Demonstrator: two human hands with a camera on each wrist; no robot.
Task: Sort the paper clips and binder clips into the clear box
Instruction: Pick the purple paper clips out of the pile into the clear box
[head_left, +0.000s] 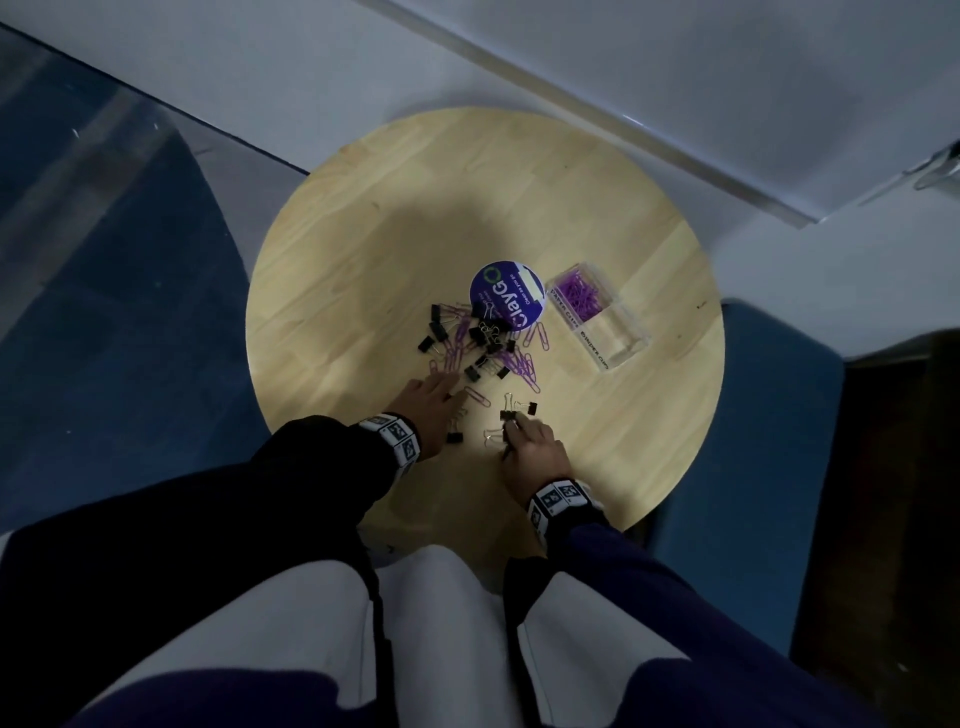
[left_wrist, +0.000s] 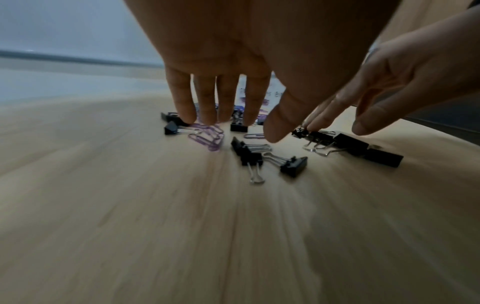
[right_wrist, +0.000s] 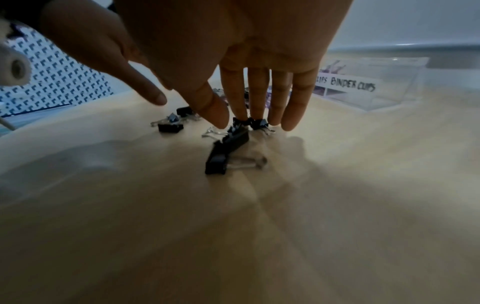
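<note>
A mixed heap of black binder clips (head_left: 480, 338) and purple paper clips (head_left: 519, 364) lies mid-table. The clear box (head_left: 626, 332) stands to its right; its far compartment holds purple paper clips (head_left: 579, 296), and the near one, labelled BINDER CLIPS (right_wrist: 353, 86), looks empty. My left hand (head_left: 441, 392) is spread flat with straight fingers, whose tips touch purple paper clips (left_wrist: 210, 135). My right hand (head_left: 514, 428) points its straight fingers down onto a small cluster of binder clips (right_wrist: 255, 123); its thumb stays beside them. More binder clips (left_wrist: 293, 164) lie between the hands.
A round purple-labelled tub (head_left: 506, 301) stands against the far side of the heap, left of the box. The round wooden table (head_left: 363, 234) ends close to my wrists. Blue seats flank it on both sides, and a white wall runs behind.
</note>
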